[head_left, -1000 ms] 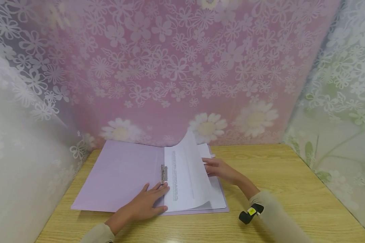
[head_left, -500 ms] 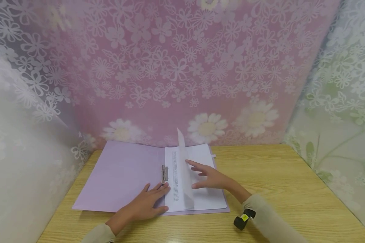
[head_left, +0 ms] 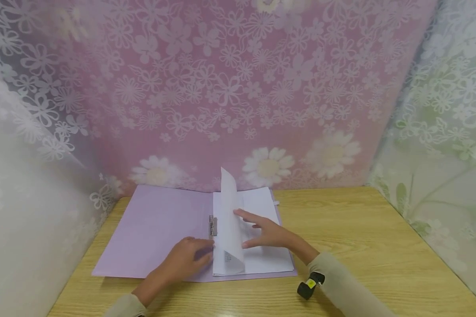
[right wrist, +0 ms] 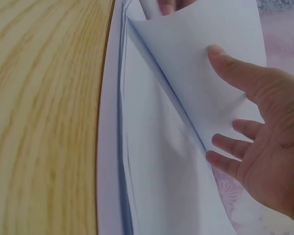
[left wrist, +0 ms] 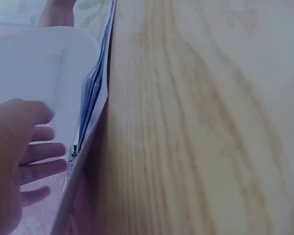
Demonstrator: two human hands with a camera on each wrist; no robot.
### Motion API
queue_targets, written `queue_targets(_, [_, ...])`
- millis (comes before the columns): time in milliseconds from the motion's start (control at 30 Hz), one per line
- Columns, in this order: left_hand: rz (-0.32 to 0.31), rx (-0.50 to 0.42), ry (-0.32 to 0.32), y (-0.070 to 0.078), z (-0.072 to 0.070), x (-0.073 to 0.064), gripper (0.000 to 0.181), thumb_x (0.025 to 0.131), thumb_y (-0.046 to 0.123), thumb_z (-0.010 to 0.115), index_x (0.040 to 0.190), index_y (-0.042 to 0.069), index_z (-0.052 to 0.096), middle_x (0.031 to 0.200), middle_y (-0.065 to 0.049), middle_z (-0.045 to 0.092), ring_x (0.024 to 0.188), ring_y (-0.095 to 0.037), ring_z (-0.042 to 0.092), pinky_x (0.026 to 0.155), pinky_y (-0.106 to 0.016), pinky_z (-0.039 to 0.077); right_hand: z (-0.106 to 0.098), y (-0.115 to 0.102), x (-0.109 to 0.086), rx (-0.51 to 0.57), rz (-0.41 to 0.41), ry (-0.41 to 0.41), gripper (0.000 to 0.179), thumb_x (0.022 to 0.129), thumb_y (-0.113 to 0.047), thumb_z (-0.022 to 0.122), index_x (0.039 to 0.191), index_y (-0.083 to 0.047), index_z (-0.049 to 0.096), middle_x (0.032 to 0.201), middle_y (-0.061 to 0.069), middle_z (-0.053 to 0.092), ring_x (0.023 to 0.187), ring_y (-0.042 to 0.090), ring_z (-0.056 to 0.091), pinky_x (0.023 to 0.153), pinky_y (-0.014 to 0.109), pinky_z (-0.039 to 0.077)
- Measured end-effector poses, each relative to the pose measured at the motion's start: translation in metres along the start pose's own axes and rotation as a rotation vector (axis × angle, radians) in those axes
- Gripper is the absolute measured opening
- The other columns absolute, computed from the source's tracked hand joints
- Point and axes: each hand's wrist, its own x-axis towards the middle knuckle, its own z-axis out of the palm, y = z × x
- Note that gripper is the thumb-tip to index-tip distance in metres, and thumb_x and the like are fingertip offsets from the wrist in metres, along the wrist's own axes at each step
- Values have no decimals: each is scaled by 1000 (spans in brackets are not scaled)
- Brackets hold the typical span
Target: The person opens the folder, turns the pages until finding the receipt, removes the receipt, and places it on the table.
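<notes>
A lilac file folder (head_left: 162,224) lies spread on the table, with a stack of white paper (head_left: 263,204) on its right side. At the spine sits a metal clip (head_left: 212,226). One printed sheet (head_left: 229,211) stands raised and curls over to the left. My right hand (head_left: 267,233) touches its right side with spread fingers; in the right wrist view, the thumb (right wrist: 228,66) lies against the sheet's blank face. Just below the clip, by the paper's left edge, is my left hand (head_left: 186,259). Its fingers (left wrist: 41,169) look extended and apart in the left wrist view.
The wooden table (head_left: 341,220) stretches to the right of the folder and in front of it. A floral pink backdrop (head_left: 238,88) rises behind, with pale floral sheets at both sides. A black strap camera (head_left: 311,284) hangs at my right wrist.
My right hand has moved left, turning the sheet up and over toward the spine. My left hand has lifted off the paper's left margin and drawn slightly left.
</notes>
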Motion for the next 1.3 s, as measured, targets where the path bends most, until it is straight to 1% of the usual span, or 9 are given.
queue_targets(167, [-47,7,302,3,-11,7,36,97,14,68,132,8,67,130,-8,71,119,-30,68,101,-50,55,5,-2,3,-1,3,-6,96,87,-35,82,163,-23,26,171,8,21,148,38,41,112,60,44])
queue_targets(233, [-49,-13,382,4,-17,10,41,100,14,63,140,7,60,141,-9,64,129,-32,62,106,-52,51,7,-3,5,-3,6,-9,96,86,-36,83,163,-24,27,171,7,22,148,36,42,112,59,44])
queue_targets(300, [-23,-45,410,6,-26,13,47,102,15,58,148,7,52,152,-11,55,139,-34,53,112,-56,44,8,-5,7,-1,8,-13,96,86,-35,83,163,-24,27,171,5,22,148,35,42,112,59,44])
queue_targets(400, [21,-88,354,11,-41,18,49,105,18,53,153,11,47,161,-14,42,150,-37,38,119,-62,32,11,-7,9,-3,9,-20,95,86,-35,83,163,-23,28,171,5,22,148,35,43,112,58,45])
queue_targets(467, [28,-103,262,15,-49,19,47,107,23,50,153,15,47,164,-13,37,154,-38,30,121,-65,25,12,-8,11,-9,11,-23,94,86,-34,83,163,-23,29,171,5,22,148,34,43,112,58,45])
queue_targets(633, [-23,-107,13,20,-57,21,51,108,43,46,152,18,51,165,-5,35,158,-34,20,124,-65,16,14,-10,14,-19,10,-31,93,86,-34,83,162,-23,30,171,4,22,147,32,45,112,56,45])
queue_targets(700, [-42,-93,-51,20,-56,20,55,107,48,46,152,17,51,164,-5,37,158,-33,20,125,-65,15,15,-11,15,-19,8,-36,93,86,-33,83,162,-22,31,171,5,22,146,31,46,113,55,46])
queue_targets(1067, [-101,-107,-195,17,-36,11,64,105,57,43,152,15,50,162,-8,40,157,-34,24,127,-62,13,27,-15,21,-22,71,-80,87,88,-37,81,160,-30,33,165,-6,36,144,22,50,118,50,41])
queue_targets(1300, [-78,-66,-239,12,-21,11,67,105,55,46,154,10,46,164,-13,35,156,-39,23,125,-64,18,35,-16,28,-73,22,-139,85,90,-37,78,161,-26,33,166,-4,34,153,23,34,125,50,30])
